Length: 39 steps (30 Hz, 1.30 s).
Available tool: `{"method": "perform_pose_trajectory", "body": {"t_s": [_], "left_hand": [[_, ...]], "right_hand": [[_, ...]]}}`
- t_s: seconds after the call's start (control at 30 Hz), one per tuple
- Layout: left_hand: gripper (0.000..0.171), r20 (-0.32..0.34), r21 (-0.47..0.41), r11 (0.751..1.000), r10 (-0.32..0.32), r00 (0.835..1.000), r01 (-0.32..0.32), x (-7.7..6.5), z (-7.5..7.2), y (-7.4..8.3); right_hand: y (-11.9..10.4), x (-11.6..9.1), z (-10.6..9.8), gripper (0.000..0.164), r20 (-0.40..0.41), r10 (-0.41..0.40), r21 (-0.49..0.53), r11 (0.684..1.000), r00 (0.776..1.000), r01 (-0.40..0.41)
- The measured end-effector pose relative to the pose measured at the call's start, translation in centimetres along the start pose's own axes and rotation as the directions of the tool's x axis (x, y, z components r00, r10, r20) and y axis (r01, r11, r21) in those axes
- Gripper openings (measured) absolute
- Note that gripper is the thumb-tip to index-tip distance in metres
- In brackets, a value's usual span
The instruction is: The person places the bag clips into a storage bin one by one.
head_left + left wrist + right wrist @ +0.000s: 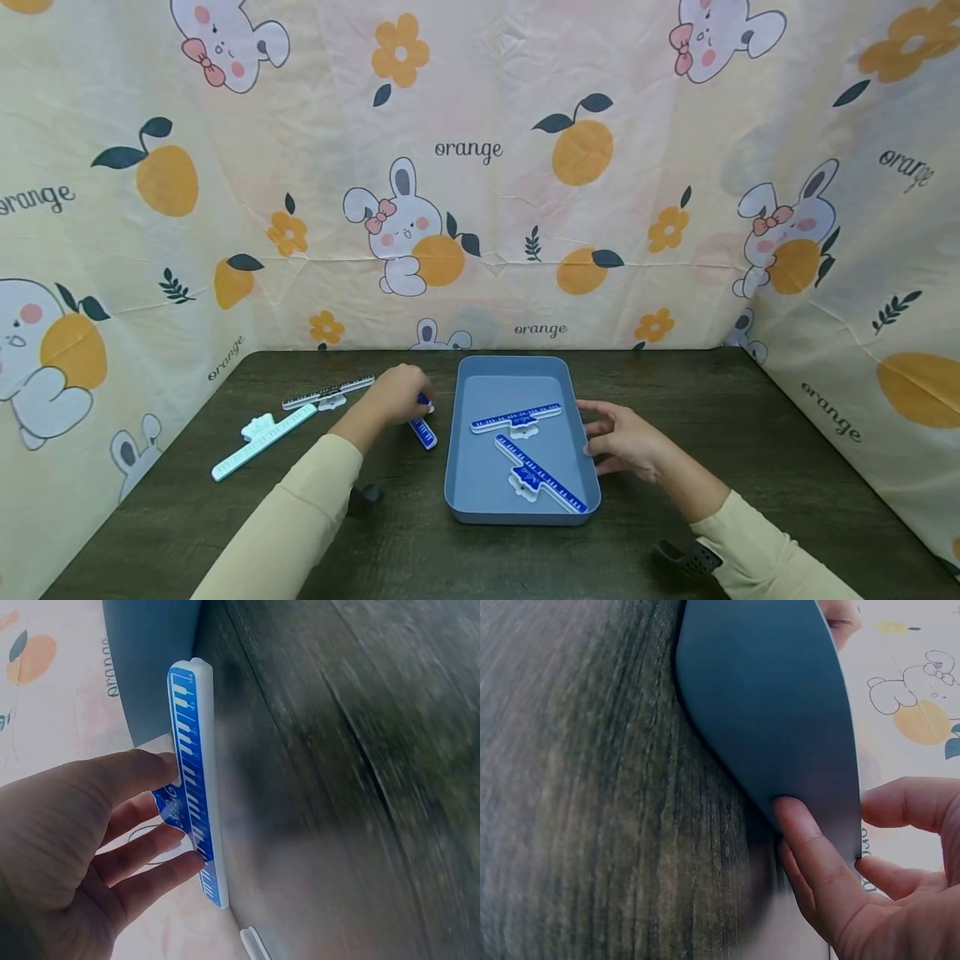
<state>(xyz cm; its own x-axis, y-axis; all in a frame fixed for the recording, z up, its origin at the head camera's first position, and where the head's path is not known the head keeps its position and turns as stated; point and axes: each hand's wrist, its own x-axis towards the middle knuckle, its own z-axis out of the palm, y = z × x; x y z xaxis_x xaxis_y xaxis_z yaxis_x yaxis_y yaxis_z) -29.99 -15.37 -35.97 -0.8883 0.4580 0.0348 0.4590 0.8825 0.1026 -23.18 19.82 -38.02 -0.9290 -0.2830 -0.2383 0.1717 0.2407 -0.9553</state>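
My left hand (401,393) pinches a blue page clip with piano-key markings (193,765), its thumb on the clip's wavy tab. In the head view the hand hides much of this clip, left of the blue-grey tray (465,392). Two similar blue clips lie inside the tray, one upper clip (517,418) and one lower, slanted clip (540,475). At the tray's right side, my right hand (628,442) rests its fingers on the outer wall. The right wrist view shows its fingertips on the wall (780,735) and at the rim.
Left of my left hand lie a mint-green clip (262,443) and a black-and-white clip (327,392), close together on the dark wooden table (675,533). A patterned cloth (495,208) with rabbits and oranges stands behind the table and along its sides.
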Motion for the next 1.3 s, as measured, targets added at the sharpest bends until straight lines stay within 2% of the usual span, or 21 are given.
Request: {"method": "perform_pose_trajectory", "body": {"t_s": [0.53, 0.87, 1.17, 1.3], "left_hand": [[0.013, -0.051, -0.027, 0.998, 0.063, 0.997, -0.065, -2.1, -0.8, -0.1], [0.009, -0.112, -0.035, 0.993, 0.111, 0.988, -0.115, -3.3, -1.9, 0.7], [0.009, -0.123, -0.057, 0.990, 0.123, 0.985, -0.131, -3.6, -2.6, 1.7], [0.008, -0.140, -0.057, 0.985, 0.151, 0.979, -0.161, -3.8, -2.7, 2.1]], "right_hand": [[0.0, 0.0, 0.0, 0.077, -0.001, 0.003, 0.000, 1.000, 1.000, -0.003], [-0.2, 0.0, 0.0, 0.078, -0.005, 0.005, -0.002, 1.000, 1.000, -0.005], [-0.2, -0.1, 0.1, 0.078, -0.007, 0.006, -0.004, 1.000, 1.000, -0.006], [-0.1, -0.1, 0.1, 0.078, -0.006, 0.005, -0.004, 1.000, 1.000, -0.005]]}}
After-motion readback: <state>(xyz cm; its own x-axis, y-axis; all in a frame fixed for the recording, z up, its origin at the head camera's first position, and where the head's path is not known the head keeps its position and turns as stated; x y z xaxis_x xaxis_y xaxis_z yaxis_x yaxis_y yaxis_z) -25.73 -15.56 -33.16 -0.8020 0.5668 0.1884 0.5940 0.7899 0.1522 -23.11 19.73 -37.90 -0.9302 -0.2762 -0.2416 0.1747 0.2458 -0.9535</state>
